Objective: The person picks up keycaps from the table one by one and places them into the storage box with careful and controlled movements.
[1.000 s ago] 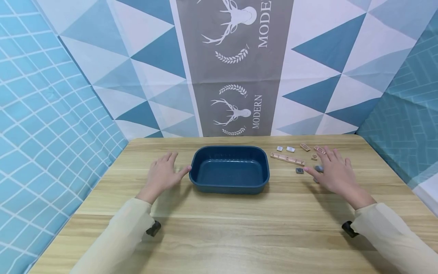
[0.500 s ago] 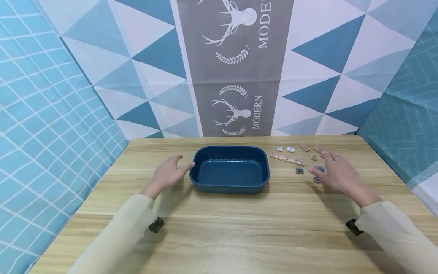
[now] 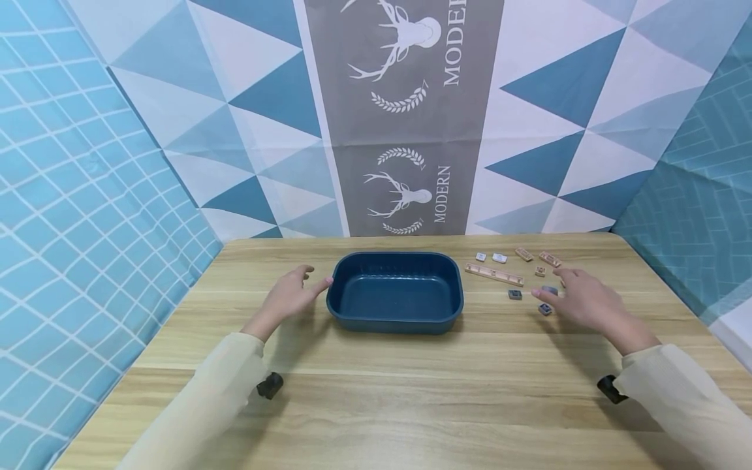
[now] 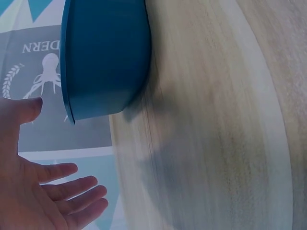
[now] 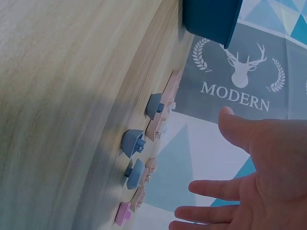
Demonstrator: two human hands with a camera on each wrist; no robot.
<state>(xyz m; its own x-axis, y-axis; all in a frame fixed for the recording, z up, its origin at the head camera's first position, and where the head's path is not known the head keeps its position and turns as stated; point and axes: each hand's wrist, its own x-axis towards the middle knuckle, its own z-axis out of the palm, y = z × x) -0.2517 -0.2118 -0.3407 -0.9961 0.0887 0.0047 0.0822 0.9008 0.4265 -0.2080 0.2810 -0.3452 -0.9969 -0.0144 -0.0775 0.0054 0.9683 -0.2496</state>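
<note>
A dark blue rectangular basin (image 3: 395, 324) stands on the wooden table. Beside its left rim hovers my left hand (image 3: 288, 299), thumb toward the basin; the left wrist view shows a gap between thumb and basin wall (image 4: 103, 57). To the basin's right lie several loose keycaps: a long pink spacebar keycap (image 3: 495, 274), white keycaps (image 3: 499, 258), a grey keycap (image 3: 515, 295) and smaller pink ones. My right hand (image 3: 593, 303), fingers extended and holding nothing, hovers over the right end of this group. It partly hides the keycaps there; a bright pink keycap (image 5: 123, 213) shows in the right wrist view.
The wooden tabletop (image 3: 376, 398) ends at a patterned cloth backdrop (image 3: 405, 130) behind the basin. Blue tiled cloth (image 3: 88, 196) hangs along the left side, and teal cloth (image 3: 699, 209) along the right.
My right hand has drawn back slightly to the right and toward me, uncovering more grey and pink keycaps. My left hand has shifted a little to the right, its fingers less spread.
</note>
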